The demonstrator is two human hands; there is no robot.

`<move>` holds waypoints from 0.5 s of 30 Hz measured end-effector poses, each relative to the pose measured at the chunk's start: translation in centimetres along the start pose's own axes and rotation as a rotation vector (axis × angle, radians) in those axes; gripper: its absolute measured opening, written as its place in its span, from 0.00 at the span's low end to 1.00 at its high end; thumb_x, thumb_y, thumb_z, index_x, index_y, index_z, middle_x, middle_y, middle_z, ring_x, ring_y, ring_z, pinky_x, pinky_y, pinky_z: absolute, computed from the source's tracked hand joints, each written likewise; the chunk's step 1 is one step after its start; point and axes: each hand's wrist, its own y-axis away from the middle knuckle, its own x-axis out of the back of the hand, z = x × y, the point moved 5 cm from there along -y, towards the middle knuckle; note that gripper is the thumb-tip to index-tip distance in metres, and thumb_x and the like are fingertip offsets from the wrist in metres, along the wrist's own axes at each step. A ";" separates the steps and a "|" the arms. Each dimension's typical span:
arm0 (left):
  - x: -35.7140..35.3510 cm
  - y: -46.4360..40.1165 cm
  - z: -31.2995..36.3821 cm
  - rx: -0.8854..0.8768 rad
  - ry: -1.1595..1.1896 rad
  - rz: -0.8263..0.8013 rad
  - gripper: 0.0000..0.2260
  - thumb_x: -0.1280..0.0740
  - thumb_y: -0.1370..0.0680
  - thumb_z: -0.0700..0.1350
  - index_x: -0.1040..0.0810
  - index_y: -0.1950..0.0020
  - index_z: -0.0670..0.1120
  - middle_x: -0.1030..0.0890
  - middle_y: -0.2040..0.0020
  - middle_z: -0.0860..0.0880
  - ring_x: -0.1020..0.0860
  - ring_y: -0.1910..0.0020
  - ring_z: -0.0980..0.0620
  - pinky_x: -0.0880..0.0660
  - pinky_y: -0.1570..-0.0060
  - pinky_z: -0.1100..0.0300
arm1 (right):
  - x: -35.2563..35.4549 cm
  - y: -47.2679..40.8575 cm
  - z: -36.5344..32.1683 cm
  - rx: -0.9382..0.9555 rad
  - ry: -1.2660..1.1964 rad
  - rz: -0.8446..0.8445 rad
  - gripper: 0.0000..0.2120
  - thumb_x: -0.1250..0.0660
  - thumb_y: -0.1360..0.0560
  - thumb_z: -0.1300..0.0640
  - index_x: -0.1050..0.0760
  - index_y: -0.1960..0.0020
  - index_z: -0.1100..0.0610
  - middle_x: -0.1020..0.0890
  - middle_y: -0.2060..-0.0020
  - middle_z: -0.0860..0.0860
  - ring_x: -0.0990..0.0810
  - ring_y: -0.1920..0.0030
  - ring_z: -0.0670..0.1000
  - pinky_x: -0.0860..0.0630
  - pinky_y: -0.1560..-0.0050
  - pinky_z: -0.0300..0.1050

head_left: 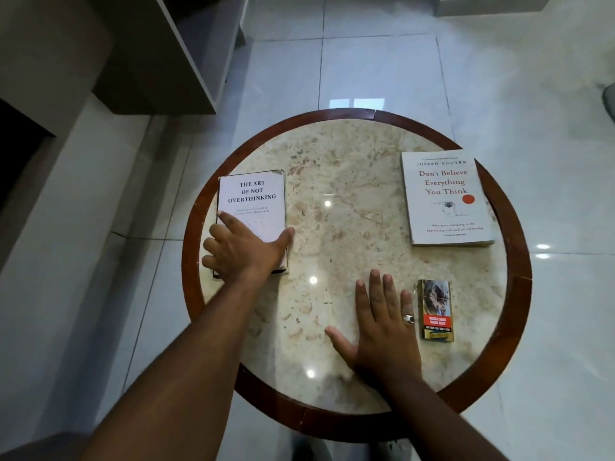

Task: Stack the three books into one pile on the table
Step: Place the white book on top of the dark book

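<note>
Your right hand (382,331) lies flat, fingers spread, on the marble table (349,168) beside a small packet (435,311). Your left hand (246,251) spans the left book (253,197), thumb on one long edge, fingers on the other. Stiff, light, glossy: grip both edges. A second book (446,197) lies far right; the third is unseen.

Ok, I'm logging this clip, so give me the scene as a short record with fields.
surface: round marble table with a wooden rim
left book: "The Art of Not Overthinking", lying flat, looks like it sits on another book
right book: "Don't Believe Everything You Think", flat, apart
other item: cigarette pack
left hand: gripping left book's near end
right hand: open, flat on table
pile: not complete
</note>
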 end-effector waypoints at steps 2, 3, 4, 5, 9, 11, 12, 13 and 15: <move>-0.2 0.1 -0.1 0.011 0.017 -0.002 0.61 0.34 0.42 0.79 0.51 0.22 0.44 0.36 0.29 0.38 0.34 0.34 0.36 0.36 0.37 0.39 | -0.1 0.4 0.0 0.011 0.001 -0.013 0.47 0.47 0.24 0.29 0.49 0.20 0.63 0.49 0.19 0.62 0.51 0.19 0.63 0.54 0.23 0.63; -0.2 0.2 -0.2 0.008 0.023 -0.005 0.61 0.34 0.42 0.79 0.51 0.22 0.44 0.36 0.29 0.37 0.34 0.34 0.36 0.36 0.36 0.39 | -0.2 0.7 0.0 0.021 0.009 -0.019 0.48 0.47 0.24 0.29 0.49 0.20 0.63 0.49 0.19 0.63 0.50 0.19 0.63 0.53 0.23 0.63; -0.3 0.3 -0.4 0.001 0.025 -0.005 0.61 0.35 0.41 0.79 0.51 0.22 0.44 0.36 0.28 0.37 0.35 0.33 0.36 0.36 0.36 0.39 | -0.3 1.1 -0.1 0.030 0.016 -0.022 0.48 0.46 0.24 0.29 0.49 0.20 0.64 0.49 0.19 0.63 0.49 0.19 0.63 0.52 0.23 0.62; -0.3 0.3 -0.5 -0.010 0.024 -0.004 0.60 0.36 0.41 0.80 0.50 0.22 0.44 0.37 0.28 0.37 0.35 0.33 0.35 0.37 0.35 0.39 | -0.4 1.2 -0.1 0.034 0.017 -0.024 0.48 0.46 0.24 0.29 0.49 0.20 0.64 0.48 0.19 0.63 0.49 0.20 0.63 0.52 0.23 0.62; -0.6 1.8 0.4 -0.101 0.017 0.030 0.57 0.41 0.38 0.80 0.53 0.21 0.47 0.51 0.20 0.37 0.52 0.22 0.33 0.49 0.27 0.37 | -0.3 1.5 -0.1 0.024 -0.006 -0.042 0.48 0.46 0.24 0.29 0.52 0.19 0.63 0.50 0.19 0.62 0.51 0.19 0.63 0.53 0.23 0.62; -0.8 3.0 3.6 -0.264 0.029 0.006 0.55 0.43 0.36 0.80 0.54 0.20 0.49 0.56 0.19 0.38 0.57 0.21 0.35 0.53 0.26 0.37 | -0.2 1.6 -0.3 0.029 -0.038 -0.048 0.48 0.46 0.24 0.30 0.52 0.19 0.63 0.50 0.19 0.62 0.52 0.19 0.63 0.53 0.23 0.63; -1.0 3.8 6.2 -0.361 0.037 -0.028 0.54 0.43 0.35 0.80 0.54 0.20 0.49 0.56 0.19 0.38 0.56 0.21 0.35 0.51 0.26 0.37 | -0.3 1.6 -0.4 0.033 -0.055 -0.052 0.47 0.45 0.23 0.30 0.51 0.19 0.63 0.50 0.19 0.63 0.52 0.19 0.63 0.52 0.23 0.64; -1.2 4.7 9.3 -0.453 0.043 -0.067 0.53 0.43 0.35 0.79 0.53 0.20 0.49 0.55 0.19 0.38 0.54 0.21 0.35 0.48 0.27 0.37 | -0.3 1.6 -0.4 0.034 -0.077 -0.053 0.47 0.45 0.23 0.30 0.50 0.19 0.63 0.49 0.19 0.63 0.52 0.19 0.63 0.52 0.23 0.64; -2.0 6.8 15.7 -0.591 0.058 -0.142 0.52 0.41 0.34 0.78 0.49 0.21 0.48 0.51 0.19 0.38 0.47 0.23 0.34 0.40 0.31 0.37 | -0.3 1.5 -0.3 0.028 -0.135 -0.054 0.46 0.49 0.22 0.29 0.54 0.19 0.61 0.53 0.18 0.60 0.57 0.19 0.60 0.56 0.22 0.62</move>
